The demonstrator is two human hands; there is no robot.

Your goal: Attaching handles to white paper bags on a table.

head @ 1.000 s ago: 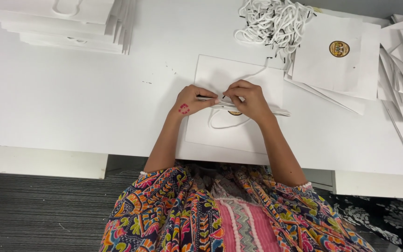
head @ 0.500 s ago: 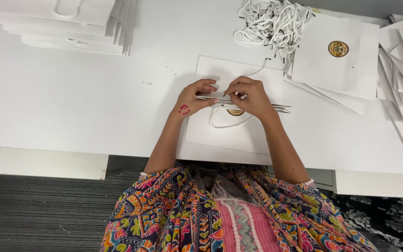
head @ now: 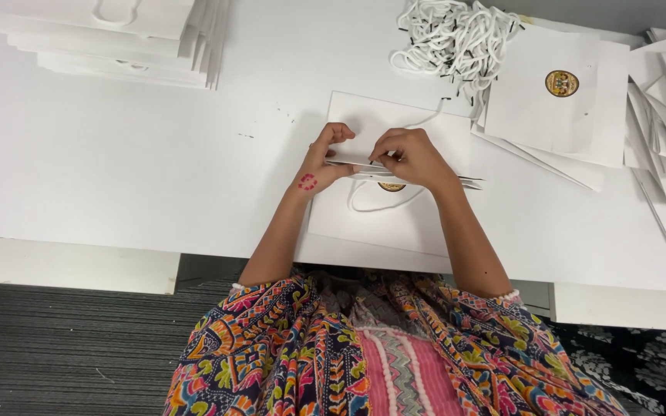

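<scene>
A flat white paper bag (head: pixel 395 216) lies on the white table (head: pixel 117 169) in front of me, with a round gold emblem partly under my hand. My left hand (head: pixel 324 162) pinches the bag's folded top edge at its left. At the middle of the same edge, my right hand (head: pixel 410 158) is closed on the paper, where a white cord handle (head: pixel 371 204) loops down over the bag's face. Another cord strand runs from the bag's far corner toward the cord pile.
A tangled pile of white cord handles (head: pixel 452 38) with black tips lies at the back. Flat white bags with gold emblems (head: pixel 556 96) are spread at the right. A stack of finished white bags (head: pixel 109 38) sits at the back left. The table's front edge is near my body.
Both hands have shifted slightly away from me along the bag's top edge, and the left fingers now curl over the fold. The bag itself has stayed in place.
</scene>
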